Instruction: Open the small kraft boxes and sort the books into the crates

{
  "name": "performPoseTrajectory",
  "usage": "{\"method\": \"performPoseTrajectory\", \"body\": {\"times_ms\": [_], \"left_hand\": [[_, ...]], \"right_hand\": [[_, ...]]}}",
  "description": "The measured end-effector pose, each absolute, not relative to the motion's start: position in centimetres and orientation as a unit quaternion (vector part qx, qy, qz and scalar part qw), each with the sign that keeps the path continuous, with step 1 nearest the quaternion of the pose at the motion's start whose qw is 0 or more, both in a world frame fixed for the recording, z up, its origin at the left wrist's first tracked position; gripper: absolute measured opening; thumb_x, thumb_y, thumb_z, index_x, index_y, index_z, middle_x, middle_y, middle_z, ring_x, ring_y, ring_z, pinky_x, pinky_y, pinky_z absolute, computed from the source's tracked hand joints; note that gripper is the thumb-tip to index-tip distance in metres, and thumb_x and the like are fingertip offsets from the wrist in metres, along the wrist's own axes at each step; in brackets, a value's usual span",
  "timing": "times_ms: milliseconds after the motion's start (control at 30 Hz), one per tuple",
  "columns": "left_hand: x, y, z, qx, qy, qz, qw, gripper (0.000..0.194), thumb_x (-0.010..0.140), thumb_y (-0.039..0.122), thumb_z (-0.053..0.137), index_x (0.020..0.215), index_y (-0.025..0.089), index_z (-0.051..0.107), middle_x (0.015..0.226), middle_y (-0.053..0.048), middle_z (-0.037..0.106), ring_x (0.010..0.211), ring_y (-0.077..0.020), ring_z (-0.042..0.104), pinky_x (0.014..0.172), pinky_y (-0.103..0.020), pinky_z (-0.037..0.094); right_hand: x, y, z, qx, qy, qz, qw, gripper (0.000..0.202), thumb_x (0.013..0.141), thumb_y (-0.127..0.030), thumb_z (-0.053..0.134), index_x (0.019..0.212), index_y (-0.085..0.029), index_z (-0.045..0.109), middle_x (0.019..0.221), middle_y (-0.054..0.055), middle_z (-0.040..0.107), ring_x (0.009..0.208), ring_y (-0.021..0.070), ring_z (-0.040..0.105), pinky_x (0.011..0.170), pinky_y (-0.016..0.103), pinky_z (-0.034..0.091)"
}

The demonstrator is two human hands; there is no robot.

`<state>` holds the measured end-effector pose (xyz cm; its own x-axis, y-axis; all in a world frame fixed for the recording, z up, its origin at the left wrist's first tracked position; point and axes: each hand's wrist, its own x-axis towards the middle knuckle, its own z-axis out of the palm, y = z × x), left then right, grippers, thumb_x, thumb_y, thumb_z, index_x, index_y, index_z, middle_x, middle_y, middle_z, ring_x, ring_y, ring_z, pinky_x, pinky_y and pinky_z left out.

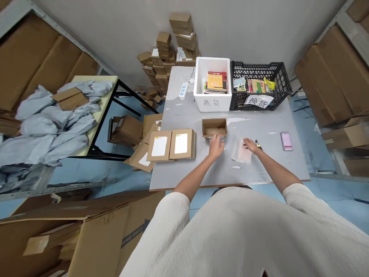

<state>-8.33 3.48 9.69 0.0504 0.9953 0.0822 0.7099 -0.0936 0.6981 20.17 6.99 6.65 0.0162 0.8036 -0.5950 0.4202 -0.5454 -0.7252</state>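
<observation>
A small open cardboard box (214, 124) stands on the grey table, its inside showing bare cardboard. My left hand (216, 146) is at the near wall of this box, its fingers slightly bent and apart, with nothing seen in them. To the right lies a clear plastic bag (236, 149) with a pale pinkish sheet (244, 152) in or under it; I cannot tell which. My right hand (250, 146) has its thumb and fingers closed at the top right edge of the pinkish sheet. Just beside that hand lies a black and yellow tool (258, 144), partly hidden.
Two stacks of flat cardboard boxes with white labels (181, 144) sit at the table's left edge. At the back are a white foam bin (212, 102) and a black crate (261, 100), both with books, plus a power strip (183, 91). A pink phone-like object (286, 141) lies right.
</observation>
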Motion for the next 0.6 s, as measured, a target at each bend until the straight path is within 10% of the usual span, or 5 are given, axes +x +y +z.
{"method": "performPoseTrajectory", "body": {"times_ms": [600], "left_hand": [[1.3, 0.0, 3.5, 0.601, 0.688, 0.093, 0.396, 0.05, 0.098, 0.014, 0.053, 0.145, 0.016, 0.069, 0.147, -0.018, 0.07, 0.14, -0.0312, 0.065, 0.124, -0.045, 0.049]], "right_hand": [[23.6, 0.5, 2.0, -0.723, -0.534, 0.435, 0.048, 0.051, 0.096, -0.028, 0.057, 0.146, -0.016, 0.066, 0.156, 0.015, 0.062, 0.138, 0.024, 0.061, 0.124, 0.039, 0.042]]}}
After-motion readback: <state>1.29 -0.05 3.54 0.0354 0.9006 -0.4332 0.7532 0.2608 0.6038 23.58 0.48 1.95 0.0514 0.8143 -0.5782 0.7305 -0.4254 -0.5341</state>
